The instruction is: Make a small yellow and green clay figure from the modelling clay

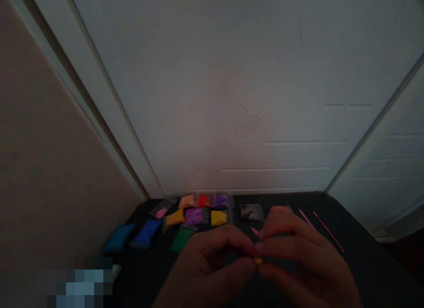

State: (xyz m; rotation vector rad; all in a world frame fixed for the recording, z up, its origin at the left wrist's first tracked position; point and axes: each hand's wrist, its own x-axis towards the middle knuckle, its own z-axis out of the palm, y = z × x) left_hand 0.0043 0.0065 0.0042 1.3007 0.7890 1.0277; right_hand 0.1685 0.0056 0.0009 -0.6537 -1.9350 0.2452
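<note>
A small yellow piece of modelling clay [258, 260] sits between the fingertips of both hands, above the dark table. My left hand [212, 261] comes from the lower left with thumb and index finger pinched against the clay. From the lower right, my right hand [308, 257] meets it, its thumb and fingertips closed on the same piece. The fingers cover most of the clay, so its shape is hard to tell. Just behind the right fingertips, the tip of a pink tool [254, 231] shows.
Small bags of coloured clay, among them a yellow bag [219, 218], a green bag [183, 239] and a blue bag [146, 233], lie on the black table [351, 272]. Thin pink sticks [327, 230] lie at right. A white panel [205, 87] rises behind.
</note>
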